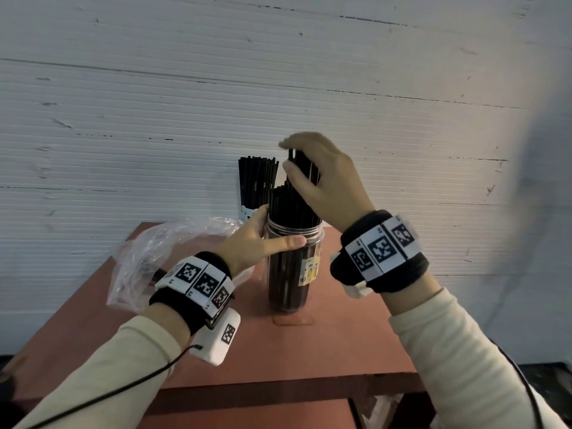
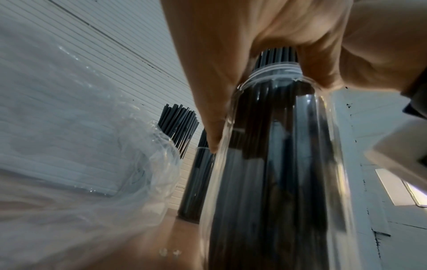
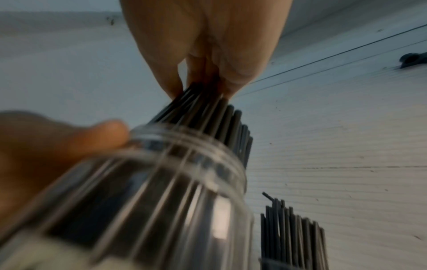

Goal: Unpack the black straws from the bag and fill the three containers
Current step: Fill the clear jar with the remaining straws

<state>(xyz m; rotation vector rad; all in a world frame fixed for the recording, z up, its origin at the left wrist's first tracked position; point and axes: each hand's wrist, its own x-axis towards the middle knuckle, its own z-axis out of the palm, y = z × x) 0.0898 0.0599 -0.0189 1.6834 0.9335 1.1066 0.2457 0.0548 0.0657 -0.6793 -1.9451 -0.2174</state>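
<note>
A tall clear jar (image 1: pixel 289 274) stands mid-table, packed with black straws (image 1: pixel 288 205). My left hand (image 1: pixel 263 239) grips its neck, thumb across the front and fingers behind the rim. My right hand (image 1: pixel 309 174) holds a bundle of straws from above, their lower ends inside the jar. In the right wrist view my fingertips (image 3: pixel 175 87) pinch the straw tops (image 3: pixel 208 109) above the jar (image 3: pixel 161 182). The left wrist view looks up the jar (image 2: pixel 277 173). A second container full of straws (image 1: pixel 257 181) stands behind it. The clear plastic bag (image 1: pixel 148 258) lies crumpled at the left.
The reddish-brown table (image 1: pixel 340 335) stands against a white ribbed wall (image 1: pixel 123 119). Its front edge is close to me and bare surface lies right of the jar. The second container's straws (image 3: pixel 293 237) rise just beside the jar. A cable runs from my left wrist.
</note>
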